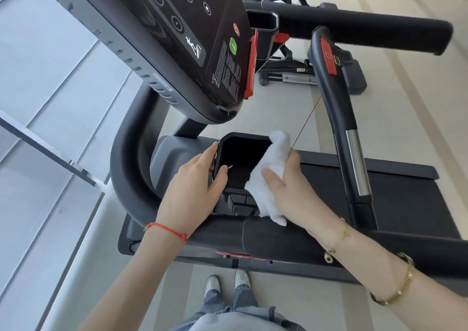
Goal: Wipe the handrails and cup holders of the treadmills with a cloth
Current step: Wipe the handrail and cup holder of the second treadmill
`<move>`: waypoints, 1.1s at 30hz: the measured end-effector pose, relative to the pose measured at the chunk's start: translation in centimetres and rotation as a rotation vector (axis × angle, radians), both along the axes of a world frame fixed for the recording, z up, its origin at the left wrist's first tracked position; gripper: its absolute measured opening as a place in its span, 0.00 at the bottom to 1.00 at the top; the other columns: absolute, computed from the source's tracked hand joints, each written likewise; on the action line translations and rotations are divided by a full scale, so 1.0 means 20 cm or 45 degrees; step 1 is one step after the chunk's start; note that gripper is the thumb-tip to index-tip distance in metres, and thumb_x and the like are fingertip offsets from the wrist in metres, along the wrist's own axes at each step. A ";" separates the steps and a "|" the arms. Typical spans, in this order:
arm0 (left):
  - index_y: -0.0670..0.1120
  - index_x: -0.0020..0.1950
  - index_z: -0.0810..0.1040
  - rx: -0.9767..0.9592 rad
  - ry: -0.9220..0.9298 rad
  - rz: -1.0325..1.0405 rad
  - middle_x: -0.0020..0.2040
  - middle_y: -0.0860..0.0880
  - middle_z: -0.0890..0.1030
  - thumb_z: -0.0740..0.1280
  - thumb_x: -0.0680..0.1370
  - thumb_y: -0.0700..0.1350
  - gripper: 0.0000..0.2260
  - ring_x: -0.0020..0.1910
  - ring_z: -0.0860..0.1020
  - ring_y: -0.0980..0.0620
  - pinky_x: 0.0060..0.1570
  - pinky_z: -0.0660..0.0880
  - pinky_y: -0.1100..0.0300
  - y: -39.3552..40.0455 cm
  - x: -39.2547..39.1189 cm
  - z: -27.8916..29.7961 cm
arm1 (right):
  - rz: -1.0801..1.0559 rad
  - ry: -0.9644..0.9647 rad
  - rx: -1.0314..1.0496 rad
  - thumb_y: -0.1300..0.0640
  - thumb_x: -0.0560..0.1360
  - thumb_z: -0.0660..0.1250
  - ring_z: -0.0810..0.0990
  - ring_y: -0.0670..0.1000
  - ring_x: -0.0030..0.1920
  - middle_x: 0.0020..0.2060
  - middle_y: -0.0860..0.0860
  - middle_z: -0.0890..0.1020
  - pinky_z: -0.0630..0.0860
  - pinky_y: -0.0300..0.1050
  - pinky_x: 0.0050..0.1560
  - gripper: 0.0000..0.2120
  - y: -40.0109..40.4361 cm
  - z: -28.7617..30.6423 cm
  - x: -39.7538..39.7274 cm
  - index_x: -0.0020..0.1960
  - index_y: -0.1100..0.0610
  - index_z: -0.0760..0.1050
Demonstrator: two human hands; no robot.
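Observation:
A black square cup holder (229, 138) sits below the treadmill console (182, 39). My left hand (195, 191) grips the holder's left rim, thumb inside and fingers on the outer wall. My right hand (288, 191) holds a white cloth (268, 176) and presses it against the holder's right wall, part of the cloth hanging below my palm. A second cup holder (263, 24) shows on the console's far side. The near handrail (266, 234) runs under my wrists; the centre grip bar (339, 107) with a chrome sensor stands to the right.
A curved black upright (126, 168) wraps round the left. The far handrail (367, 26) crosses the top right. A thin red safety cord (307, 120) runs from the grip bar toward the cloth. The treadmill belt (405, 199) lies right; window panels are left.

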State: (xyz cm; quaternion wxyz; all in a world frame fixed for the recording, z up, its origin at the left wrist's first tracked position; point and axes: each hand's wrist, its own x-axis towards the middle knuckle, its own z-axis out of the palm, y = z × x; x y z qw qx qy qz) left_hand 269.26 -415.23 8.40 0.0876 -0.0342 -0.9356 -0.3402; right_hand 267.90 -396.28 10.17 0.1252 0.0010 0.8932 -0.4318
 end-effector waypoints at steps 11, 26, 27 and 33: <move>0.49 0.75 0.66 -0.009 -0.017 -0.015 0.48 0.52 0.79 0.60 0.80 0.53 0.24 0.46 0.78 0.52 0.45 0.71 0.62 0.01 0.00 -0.01 | 0.001 -0.034 -0.010 0.53 0.82 0.56 0.75 0.53 0.54 0.64 0.55 0.69 0.74 0.53 0.53 0.24 0.00 0.04 -0.01 0.73 0.56 0.50; 0.52 0.76 0.65 0.030 -0.021 0.022 0.48 0.51 0.79 0.61 0.81 0.52 0.23 0.47 0.78 0.52 0.48 0.77 0.50 0.02 0.02 0.04 | 0.867 0.436 0.483 0.48 0.77 0.61 0.78 0.45 0.42 0.41 0.38 0.77 0.69 0.40 0.38 0.07 -0.10 0.08 -0.52 0.54 0.39 0.68; 0.52 0.75 0.65 0.033 -0.020 0.026 0.48 0.50 0.79 0.61 0.80 0.52 0.23 0.47 0.78 0.52 0.49 0.77 0.50 0.02 0.02 0.04 | 0.858 0.426 0.503 0.46 0.77 0.61 0.77 0.44 0.41 0.37 0.37 0.76 0.67 0.38 0.37 0.07 -0.10 0.08 -0.52 0.55 0.39 0.68; 0.52 0.76 0.65 0.059 -0.029 0.027 0.51 0.51 0.80 0.61 0.80 0.52 0.23 0.51 0.78 0.52 0.53 0.76 0.51 0.01 0.01 0.04 | 0.647 0.195 0.334 0.43 0.77 0.62 0.77 0.43 0.41 0.39 0.41 0.78 0.69 0.41 0.38 0.09 0.12 0.02 -0.47 0.55 0.41 0.68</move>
